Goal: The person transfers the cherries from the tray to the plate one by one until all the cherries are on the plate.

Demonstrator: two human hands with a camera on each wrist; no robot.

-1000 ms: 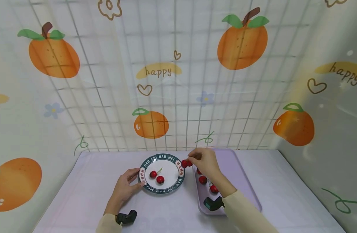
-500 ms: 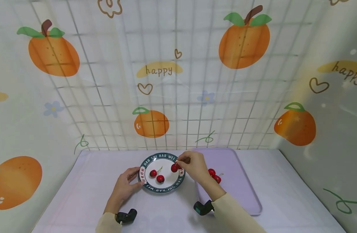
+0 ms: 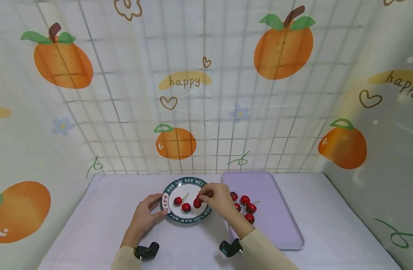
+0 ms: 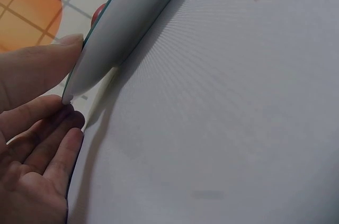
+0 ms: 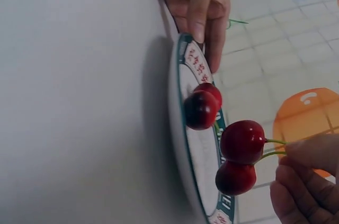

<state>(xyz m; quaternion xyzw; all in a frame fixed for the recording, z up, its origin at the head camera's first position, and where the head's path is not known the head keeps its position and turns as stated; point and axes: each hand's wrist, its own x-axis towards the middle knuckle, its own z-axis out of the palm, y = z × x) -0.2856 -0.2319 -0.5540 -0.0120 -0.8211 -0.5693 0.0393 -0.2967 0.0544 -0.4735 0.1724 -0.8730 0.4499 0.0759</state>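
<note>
My left hand [image 3: 145,217] holds the near-left rim of a round white plate [image 3: 172,215] with a dark green lettered border. In the left wrist view the thumb [image 4: 63,49] lies on the rim and the index finger touches its edge from below. My right hand [image 3: 218,198] pinches the thin green stems of a pair of red cherries [image 5: 242,142] between thumb and fingertips. This pair hangs over the right part of the plate. Another pair of cherries [image 3: 186,207] lies on the plate's white middle, with a green stem between them.
A lilac tray [image 3: 277,225] lies right of the plate, with several red cherries [image 3: 251,207] on its left part, partly behind my right hand. The white tabletop [image 3: 92,225] meets a curtain [image 3: 125,131] printed with oranges at its back edge.
My right hand has carried the pinched pair of cherries leftward from the tray's edge to over the plate, lowering them. The cherries on the tray show more now. My left hand stays at the rim.
</note>
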